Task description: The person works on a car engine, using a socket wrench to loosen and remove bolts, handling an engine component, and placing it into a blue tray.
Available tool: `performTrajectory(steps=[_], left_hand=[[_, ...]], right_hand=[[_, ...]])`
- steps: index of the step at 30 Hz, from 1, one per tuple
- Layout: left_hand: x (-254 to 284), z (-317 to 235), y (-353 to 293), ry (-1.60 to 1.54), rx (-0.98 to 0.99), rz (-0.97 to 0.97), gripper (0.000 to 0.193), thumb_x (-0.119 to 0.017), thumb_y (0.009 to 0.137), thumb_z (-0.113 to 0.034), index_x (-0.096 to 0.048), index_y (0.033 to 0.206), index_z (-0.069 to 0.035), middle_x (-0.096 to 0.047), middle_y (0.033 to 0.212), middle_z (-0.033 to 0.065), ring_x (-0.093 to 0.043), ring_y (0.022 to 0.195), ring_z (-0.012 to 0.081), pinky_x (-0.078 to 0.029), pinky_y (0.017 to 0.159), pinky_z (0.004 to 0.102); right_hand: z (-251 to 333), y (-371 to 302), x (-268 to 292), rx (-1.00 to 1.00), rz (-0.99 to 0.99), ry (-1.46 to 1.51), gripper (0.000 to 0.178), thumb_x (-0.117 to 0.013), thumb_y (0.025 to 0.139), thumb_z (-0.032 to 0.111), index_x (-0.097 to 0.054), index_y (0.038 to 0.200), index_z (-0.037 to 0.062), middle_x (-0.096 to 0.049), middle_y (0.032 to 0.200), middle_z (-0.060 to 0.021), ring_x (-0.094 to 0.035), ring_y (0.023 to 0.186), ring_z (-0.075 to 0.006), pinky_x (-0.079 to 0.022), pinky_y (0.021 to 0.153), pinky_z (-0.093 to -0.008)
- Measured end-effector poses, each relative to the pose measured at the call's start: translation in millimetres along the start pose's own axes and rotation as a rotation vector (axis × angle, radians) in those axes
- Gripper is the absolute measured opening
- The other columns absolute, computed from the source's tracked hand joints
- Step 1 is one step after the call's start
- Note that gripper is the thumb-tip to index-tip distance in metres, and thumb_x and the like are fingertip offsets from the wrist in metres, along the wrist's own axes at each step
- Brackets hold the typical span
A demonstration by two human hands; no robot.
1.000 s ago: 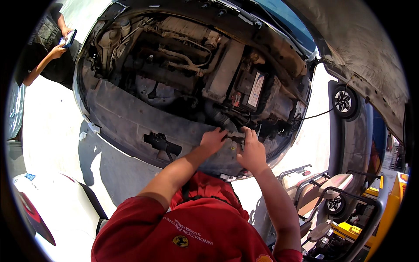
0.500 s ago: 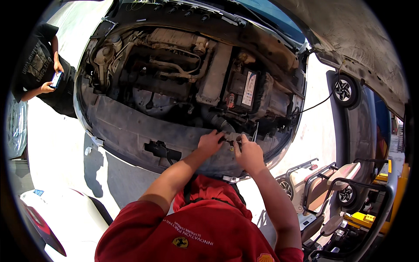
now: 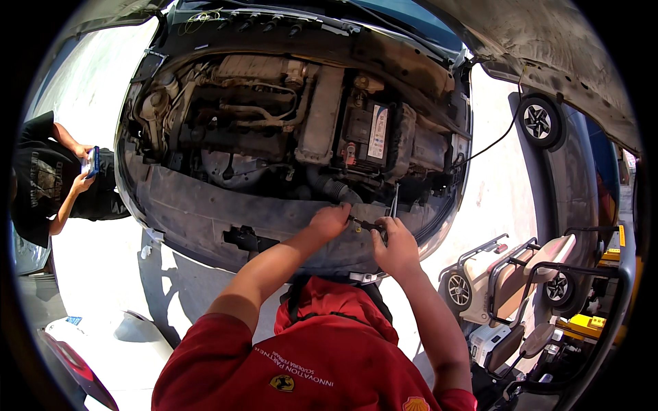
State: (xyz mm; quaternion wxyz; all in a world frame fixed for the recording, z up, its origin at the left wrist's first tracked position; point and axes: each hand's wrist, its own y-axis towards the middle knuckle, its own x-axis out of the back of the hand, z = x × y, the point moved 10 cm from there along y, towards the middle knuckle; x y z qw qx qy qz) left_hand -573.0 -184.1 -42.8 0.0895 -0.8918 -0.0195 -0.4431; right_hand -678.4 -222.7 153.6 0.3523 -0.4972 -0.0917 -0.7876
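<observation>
Both of my hands are over the front edge of an open engine bay. My left hand point(image 3: 332, 220) is closed, its fingertips at one end of a slim dark piece point(image 3: 368, 225) whose kind I cannot make out. The other end runs into my right hand point(image 3: 396, 245), whose fingers are closed around it. A thin shiny metal rod point(image 3: 395, 200) rises just beyond my right fingers; whether that hand holds it is unclear. Close ahead lie a ribbed black air hose point(image 3: 334, 188) and the dark front cover panel point(image 3: 195, 196).
Behind my hands sit the battery point(image 3: 368, 133), the air duct point(image 3: 320, 123) and the engine point(image 3: 236, 130). The raised hood point(image 3: 521, 41) hangs at upper right. A person point(image 3: 51, 175) holding a phone stands at left. A beige cart point(image 3: 510, 281) stands at lower right.
The view has shifted slightly. The greyish piece between my hands no longer shows; a slim dark piece spans them now. My hands stay near the same spot. The person at left appears lower.
</observation>
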Motion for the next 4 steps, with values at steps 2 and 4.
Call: performTrajectory(steps=[2, 4], left_hand=[[-4, -1, 0, -0.004, 0.042, 0.088, 0.043, -0.068, 0.085, -0.030, -0.048, 0.115, -0.007, -0.067, 0.097, 0.0189, -0.067, 0.088, 0.0385, -0.054, 0.076, 0.0510], [-8, 1, -10, -0.019, 0.104, 0.179, 0.048, -0.070, 0.083, -0.032, -0.048, 0.117, -0.006, -0.069, 0.102, 0.0195, -0.068, 0.091, 0.0391, -0.054, 0.079, 0.0492]], right_hand=[[-9, -8, 4, -0.031, 0.004, 0.066, 0.032, -0.066, 0.090, 0.025, -0.060, 0.116, 0.0061, -0.064, 0.108, -0.0166, -0.067, 0.091, -0.0388, -0.054, 0.081, -0.0455], [-17, -17, 9, -0.069, 0.026, 0.113, 0.037, -0.069, 0.088, 0.027, -0.060, 0.118, 0.0066, -0.064, 0.111, -0.0168, -0.066, 0.093, -0.0387, -0.053, 0.085, -0.0456]])
